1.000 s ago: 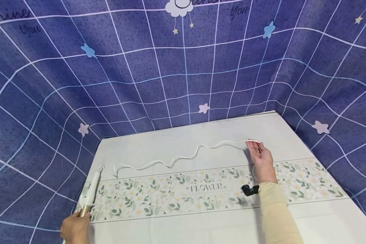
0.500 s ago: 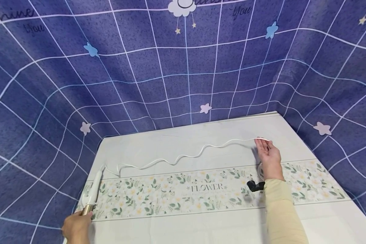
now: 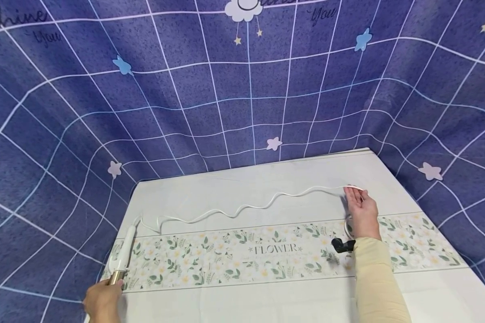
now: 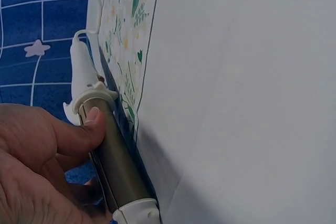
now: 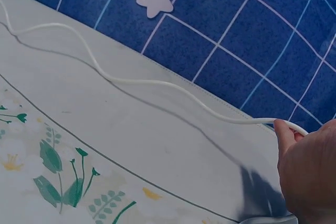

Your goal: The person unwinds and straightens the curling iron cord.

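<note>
In the head view at left, my left hand grips the gold barrel of a curling iron, its white handle pointing away from me. Up close in the left wrist view, the thumb lies along the barrel, just below the white collar where the handle begins. A white power cord leaves the handle's far end and runs in waves across the table to the right. Over the table's right part, my right hand, palm up, holds the cord across its fingers; in the right wrist view the cord passes into those fingers.
The white table cover carries a floral band with the word FLOWER. Blue gridded cloth with stars surrounds the table at the back and sides. A black wrist mount sticks out from the right sleeve. A cord loop shows beside the right wrist.
My right hand has moved to the right with the cord, which is drawn straighter, its waves flatter. The left hand and the curling iron stay nearly in place.
</note>
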A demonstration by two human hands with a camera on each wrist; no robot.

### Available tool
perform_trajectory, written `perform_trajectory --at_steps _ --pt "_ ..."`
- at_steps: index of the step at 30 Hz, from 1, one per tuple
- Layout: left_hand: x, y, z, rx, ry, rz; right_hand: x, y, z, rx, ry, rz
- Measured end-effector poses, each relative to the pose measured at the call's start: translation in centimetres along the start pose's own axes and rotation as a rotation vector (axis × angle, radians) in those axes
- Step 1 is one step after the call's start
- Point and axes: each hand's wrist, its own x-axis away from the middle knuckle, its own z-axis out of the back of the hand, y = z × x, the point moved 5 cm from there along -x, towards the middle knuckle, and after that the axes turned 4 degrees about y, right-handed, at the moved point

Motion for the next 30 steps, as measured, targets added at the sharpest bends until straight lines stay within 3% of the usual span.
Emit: perform_trajectory --at_steps 7,11,19,30 --pt "-0.07 -0.07 -0.02 -0.008 0.014 -0.01 -0.19 -0.3 0.27 -0.008 0.0 0.009" --pt "0.01 -0.2 -0.12 -0.009 0.011 0.024 -0.33 -0.46 0.45 0.006 0.009 0.029" --pt "0.18 -0.45 -0.45 0.062 0.029 0.104 -0.44 -0.5 0.46 0.039 0.021 0.044" --pt "0.32 -0.57 0.11 0.14 0.064 0.114 -0.22 -0.18 0.37 0.057 0.063 0.073"
